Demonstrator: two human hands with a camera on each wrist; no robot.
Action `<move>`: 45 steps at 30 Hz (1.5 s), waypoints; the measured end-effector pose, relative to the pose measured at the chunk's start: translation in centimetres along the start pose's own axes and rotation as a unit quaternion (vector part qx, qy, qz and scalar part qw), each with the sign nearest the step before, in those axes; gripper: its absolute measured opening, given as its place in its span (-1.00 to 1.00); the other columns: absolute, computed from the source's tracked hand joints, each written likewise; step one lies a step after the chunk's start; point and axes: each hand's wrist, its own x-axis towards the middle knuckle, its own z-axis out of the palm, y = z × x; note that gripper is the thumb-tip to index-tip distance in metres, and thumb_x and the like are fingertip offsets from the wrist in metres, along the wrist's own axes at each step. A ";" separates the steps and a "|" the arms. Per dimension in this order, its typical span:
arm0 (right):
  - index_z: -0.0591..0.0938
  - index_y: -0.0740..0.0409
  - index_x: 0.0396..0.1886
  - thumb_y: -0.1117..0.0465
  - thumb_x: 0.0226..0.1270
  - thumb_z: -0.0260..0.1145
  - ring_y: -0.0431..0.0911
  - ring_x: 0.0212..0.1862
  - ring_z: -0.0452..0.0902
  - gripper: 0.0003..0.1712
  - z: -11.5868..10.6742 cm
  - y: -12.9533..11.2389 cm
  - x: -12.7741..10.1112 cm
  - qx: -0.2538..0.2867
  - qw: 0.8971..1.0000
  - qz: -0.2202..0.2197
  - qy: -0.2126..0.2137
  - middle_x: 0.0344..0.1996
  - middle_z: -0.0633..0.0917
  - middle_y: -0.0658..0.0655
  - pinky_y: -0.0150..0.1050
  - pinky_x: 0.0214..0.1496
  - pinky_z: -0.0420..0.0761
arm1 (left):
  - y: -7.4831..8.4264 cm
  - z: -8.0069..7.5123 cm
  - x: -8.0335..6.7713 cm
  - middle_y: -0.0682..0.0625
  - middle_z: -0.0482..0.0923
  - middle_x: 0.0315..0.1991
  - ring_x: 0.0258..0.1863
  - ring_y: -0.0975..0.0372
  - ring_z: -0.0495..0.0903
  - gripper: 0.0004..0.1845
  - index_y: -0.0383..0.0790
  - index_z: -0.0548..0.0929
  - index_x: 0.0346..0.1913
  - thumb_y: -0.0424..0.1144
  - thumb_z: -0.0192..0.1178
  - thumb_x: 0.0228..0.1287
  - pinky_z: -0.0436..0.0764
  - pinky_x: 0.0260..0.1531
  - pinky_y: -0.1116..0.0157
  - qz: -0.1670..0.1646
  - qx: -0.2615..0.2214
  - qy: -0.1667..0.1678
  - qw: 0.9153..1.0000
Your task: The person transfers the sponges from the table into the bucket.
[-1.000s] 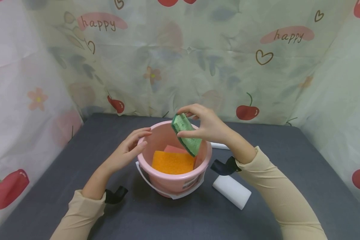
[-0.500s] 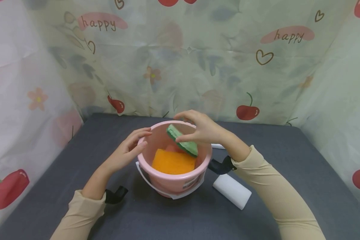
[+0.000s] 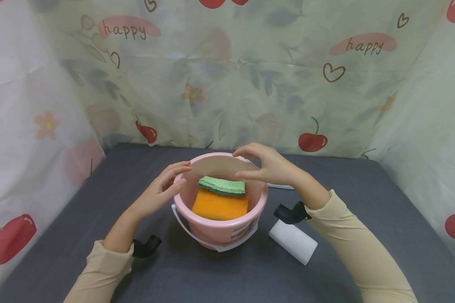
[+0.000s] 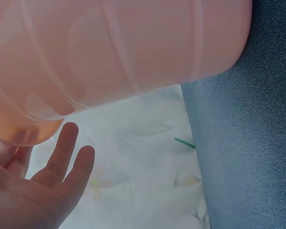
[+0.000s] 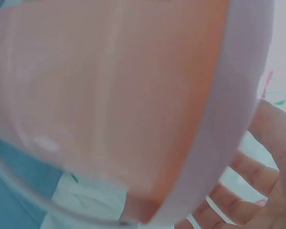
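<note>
The green sponge (image 3: 222, 186) lies inside the pink bucket (image 3: 220, 229), on the orange sponge (image 3: 220, 205). The right hand (image 3: 270, 166) hovers spread, holding nothing; the left hand (image 3: 163, 187) rests flat on the rim. The placing step looks done; next probably calls for reaching to the white block (image 3: 293, 242) on the worktop (image 3: 98, 198).

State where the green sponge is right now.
In the head view, the green sponge lies inside the pink bucket, resting on the orange sponge, between both hands, neither touching it.

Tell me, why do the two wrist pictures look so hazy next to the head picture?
Head view: evenly lit and sharp, soft shadows under the pink bucket, edges bowed by a wide lens. Left wrist view: the bucket fills the frame too close to focus, though the left hand shows its fingers. Right wrist view: bucket wall and the right hand are both a soft blur.
</note>
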 end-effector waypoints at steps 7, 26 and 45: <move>0.52 0.16 0.11 0.15 0.13 0.39 0.07 0.16 0.46 -0.47 -0.7 1.6 -1.4 -0.002 1.000 0.011 0.026 0.08 0.57 0.15 0.04 0.26 0.41 | 0.0 0.0 0.0 -0.11 0.12 0.41 0.35 -0.02 0.16 -0.58 -0.25 0.33 0.28 -0.29 -0.06 0.40 0.28 0.24 -0.12 0.001 0.004 0.002 1.000; 0.48 0.24 0.14 0.14 0.25 0.29 0.20 0.20 0.41 -0.51 -1.6 9.3 -3.3 0.000 0.991 0.121 0.064 0.12 0.53 0.31 0.13 0.24 0.38 | 0.1 0.0 0.0 -0.10 0.12 0.41 0.34 0.00 0.17 -0.59 -0.24 0.34 0.28 -0.29 -0.06 0.40 0.29 0.24 -0.07 0.000 0.008 0.002 1.000; 0.37 0.37 0.22 0.11 0.21 0.30 0.34 0.22 0.35 -0.35 0.8 16.0 -4.7 -0.016 0.971 0.228 0.064 0.20 0.42 0.47 0.15 0.23 0.39 | -0.1 -0.1 0.0 -0.08 0.12 0.41 0.34 0.00 0.19 -0.58 -0.21 0.34 0.29 -0.27 -0.06 0.40 0.37 0.22 0.27 -0.005 0.009 0.001 1.000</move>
